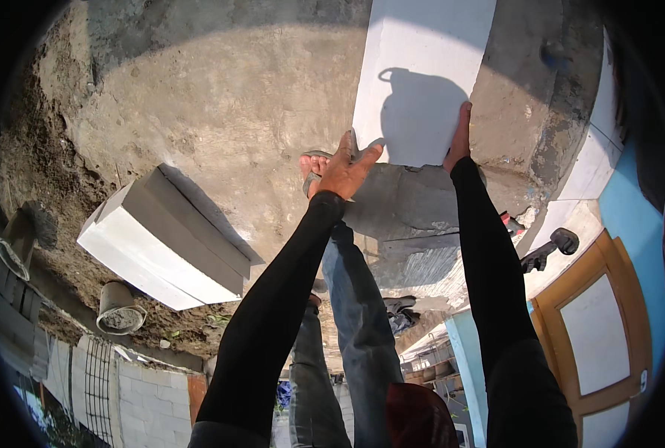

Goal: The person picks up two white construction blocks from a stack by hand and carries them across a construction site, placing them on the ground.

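White block (146,254): lies on the ground at far left, well apart from both hands.
Left hand (341,170): reaches forward, back uppermost, thumb spread away from the fingers, at the slab's near left corner.
White slab (429,37): stretches away between the hands (a rounded shadow (422,112) falls across it).
Dark red cloth (420,418): any lettering too blurred to read.
Right hand (459,142): against the slab's right edge, pointing forward; cannot tell whether its fingers curl underneath.

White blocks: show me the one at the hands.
The top-centre block, between the left hand and right hand at its near corners; the other block, well to the left, sits untouched by either.
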